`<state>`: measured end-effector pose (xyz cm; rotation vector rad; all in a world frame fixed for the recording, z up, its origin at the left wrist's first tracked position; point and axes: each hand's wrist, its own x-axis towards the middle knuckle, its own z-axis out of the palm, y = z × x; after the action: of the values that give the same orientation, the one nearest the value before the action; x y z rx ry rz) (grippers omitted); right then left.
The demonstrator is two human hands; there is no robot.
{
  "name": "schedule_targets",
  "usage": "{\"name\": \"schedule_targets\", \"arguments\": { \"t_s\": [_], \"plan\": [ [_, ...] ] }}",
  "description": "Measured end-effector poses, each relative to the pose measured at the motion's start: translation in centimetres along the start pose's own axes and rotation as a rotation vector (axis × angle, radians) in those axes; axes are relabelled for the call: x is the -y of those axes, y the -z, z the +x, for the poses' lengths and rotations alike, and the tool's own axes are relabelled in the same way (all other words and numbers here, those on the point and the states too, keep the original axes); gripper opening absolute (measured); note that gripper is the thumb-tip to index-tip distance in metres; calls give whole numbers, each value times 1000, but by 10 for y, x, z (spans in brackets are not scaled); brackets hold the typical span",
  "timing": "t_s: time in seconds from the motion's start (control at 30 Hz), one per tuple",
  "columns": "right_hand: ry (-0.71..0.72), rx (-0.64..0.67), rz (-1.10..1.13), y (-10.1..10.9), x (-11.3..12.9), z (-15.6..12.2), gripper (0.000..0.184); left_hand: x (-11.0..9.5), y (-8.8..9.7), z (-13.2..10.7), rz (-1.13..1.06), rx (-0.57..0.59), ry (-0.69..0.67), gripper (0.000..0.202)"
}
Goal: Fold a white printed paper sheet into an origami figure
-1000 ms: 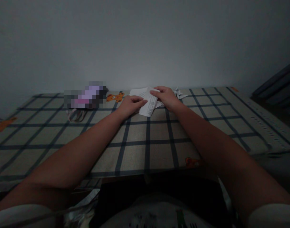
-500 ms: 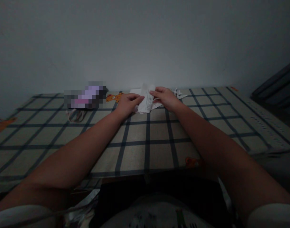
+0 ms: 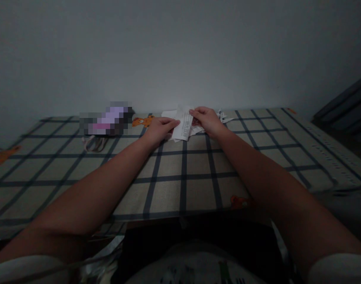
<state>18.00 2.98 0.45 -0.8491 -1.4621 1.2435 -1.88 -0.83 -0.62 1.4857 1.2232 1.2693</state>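
With left hand (image 3: pixel 159 130), have the left edge of a printed paper slip (image 3: pixel 184 126) pinched between thumb and fingers. With right hand (image 3: pixel 207 121), grasp the same slip at its upper right edge. Hold it at the far middle of the checked surface (image 3: pixel 198 163), in front of and partly over other white paper sheets (image 3: pixel 169 113); cannot tell their number.

Compared with one second ago, hold the slip straighter, less slanted from far right to near left, with its near end drawn farther back and a broader printed face showing. Have left hand slightly farther left than then. Since half a second ago, have right hand shifted a touch to the right, with the slip spread a little wider.

Just right of right hand, see pointed white paper pieces (image 3: pixel 224 117), partly hidden by it and unchanged in place. At far left, see a pixelated lilac and pink object (image 3: pixel 112 116), also unmoved; cannot make out its type or any contents. Just nearer, see pale cord loops (image 3: pixel 95 145).
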Motion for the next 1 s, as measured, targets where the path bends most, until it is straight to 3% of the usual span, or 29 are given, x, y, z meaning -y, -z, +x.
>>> {"name": "schedule_targets", "arguments": {
  "t_s": [0.4, 0.63, 1.0],
  "plan": [
    [42, -33, -2, 4, -6, 4, 42, -1, 2, -1, 73, 21, -25, 36],
    [-24, 170, -25, 1, -2, -2, 32, -1, 2, 3, 25, -62, -103, 40],
    [44, 41, -143, 3, 6, -2, 22, -1, 1, 0, -19, 38, -71, 37]
  ]
}}
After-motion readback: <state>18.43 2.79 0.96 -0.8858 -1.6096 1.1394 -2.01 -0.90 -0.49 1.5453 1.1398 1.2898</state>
